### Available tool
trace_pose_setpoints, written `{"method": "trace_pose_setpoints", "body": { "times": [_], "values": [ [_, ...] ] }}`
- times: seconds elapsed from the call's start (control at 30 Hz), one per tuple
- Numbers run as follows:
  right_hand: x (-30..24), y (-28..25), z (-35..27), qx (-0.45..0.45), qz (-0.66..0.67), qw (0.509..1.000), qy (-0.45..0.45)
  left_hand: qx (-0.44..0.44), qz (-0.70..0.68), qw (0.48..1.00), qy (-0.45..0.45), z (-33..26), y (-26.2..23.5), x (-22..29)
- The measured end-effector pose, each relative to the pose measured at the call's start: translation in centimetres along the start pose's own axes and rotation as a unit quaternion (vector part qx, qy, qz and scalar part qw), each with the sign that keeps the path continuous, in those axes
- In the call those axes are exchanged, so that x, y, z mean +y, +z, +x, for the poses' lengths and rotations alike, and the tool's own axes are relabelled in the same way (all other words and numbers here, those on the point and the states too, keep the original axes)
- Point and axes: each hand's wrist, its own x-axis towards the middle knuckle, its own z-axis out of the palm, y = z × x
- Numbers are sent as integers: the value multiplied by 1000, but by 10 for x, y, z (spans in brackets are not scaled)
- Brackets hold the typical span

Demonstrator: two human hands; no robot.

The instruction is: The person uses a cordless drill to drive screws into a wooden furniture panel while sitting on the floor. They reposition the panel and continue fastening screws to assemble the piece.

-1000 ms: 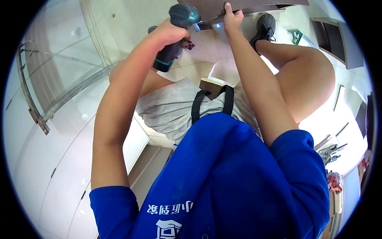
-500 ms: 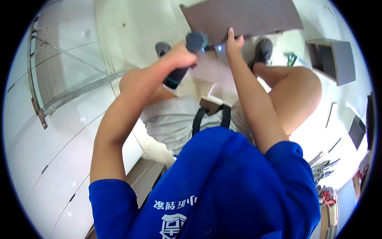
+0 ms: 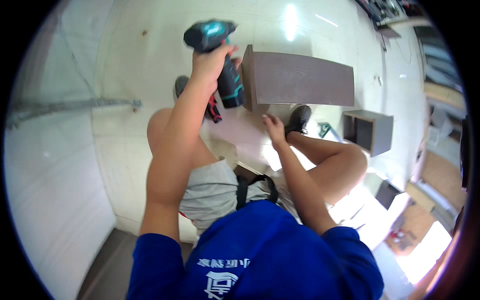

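My left hand (image 3: 209, 67) is closed round the handle of a black and teal cordless drill (image 3: 231, 82), its head raised above the floor. A red and black tool-like thing (image 3: 214, 110) shows just below that hand, partly hidden by my wrist. On the floor ahead stands a dark brown wooden box-like piece (image 3: 302, 77) with a short end panel on its left. My right hand (image 3: 274, 129) is just short of its near edge, touching nothing I can see, fingers loosely bent and slightly apart.
A small grey open-fronted box (image 3: 367, 131) stands right of my right shoe, with a green item (image 3: 324, 130) beside the shoe. A metal frame bar (image 3: 75, 106) lies on the left. Boards and tools (image 3: 387, 15) crowd the far right.
My right hand has let go of the brown piece and drawn back from it. The drill in my left hand has swung left and turned. The view has shifted too.
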Motion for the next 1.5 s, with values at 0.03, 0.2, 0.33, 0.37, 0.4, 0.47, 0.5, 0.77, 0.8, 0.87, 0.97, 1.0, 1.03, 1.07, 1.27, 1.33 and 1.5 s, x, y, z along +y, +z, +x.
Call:
{"method": "trace_pose_setpoints", "body": {
  "times": [0.03, 0.2, 0.33, 0.37, 0.4, 0.47, 0.5, 0.77, 0.8, 0.87, 0.97, 1.0, 1.03, 1.07, 1.27, 1.33, 1.5],
  "values": [
    [-9, 17, -10, -5, 25, 999, -31, -12, 25, 999, 22, 4, 1, 6],
    [-32, 62, 6, 58, -45, 995, -73, -8, 37, 993, 113, -1, -10, 22],
    [-52, 73, 7, 159, -150, 974, -62, 2, 13, 998, 67, -3, -28, 24],
    [-53, 73, 6, 136, -116, 981, -74, 5, 10, 998, 58, -5, -31, 25],
    [-48, 68, 10, 135, -126, 978, -93, 2, 8, 998, 59, -4, -34, 25],
    [-35, 59, 22, 133, -142, 972, -133, -6, 9, 998, 63, -3, -36, 24],
    [-38, 63, 21, 134, -151, 974, -107, -5, 11, 997, 70, -3, -39, 24],
    [-22, 46, 28, 93, -69, 992, -40, 3, 44, 997, 63, -6, -42, 21],
    [-24, 41, 27, 74, -25, 996, -39, 7, 53, 997, 60, -7, -43, 22],
    [-30, 31, 17, 47, 62, 996, -40, 17, 72, 996, 53, -9, -47, 19],
    [-31, 4, 17, 31, 120, 991, 57, 12, 113, 992, 59, -13, -43, 14],
    [-30, -5, 19, 12, 132, 988, 73, 13, 124, 990, 64, -14, -41, 13],
    [-26, -11, 21, 18, 143, 986, 81, 14, 133, 989, 57, -14, -40, 11],
    [-21, -17, 22, 53, 154, 984, 72, 17, 148, 988, 51, -15, -39, 8],
    [-28, -41, 43, 168, 198, 965, 42, -3, 299, 952, 72, 2, -55, -13],
    [-32, -56, 56, 142, 196, 969, 48, 2, 441, 891, 105, 7, -57, -30],
    [-36, -52, 60, 165, 212, 959, 95, -3, 745, 665, 61, 22, -49, -75]
  ]
}}
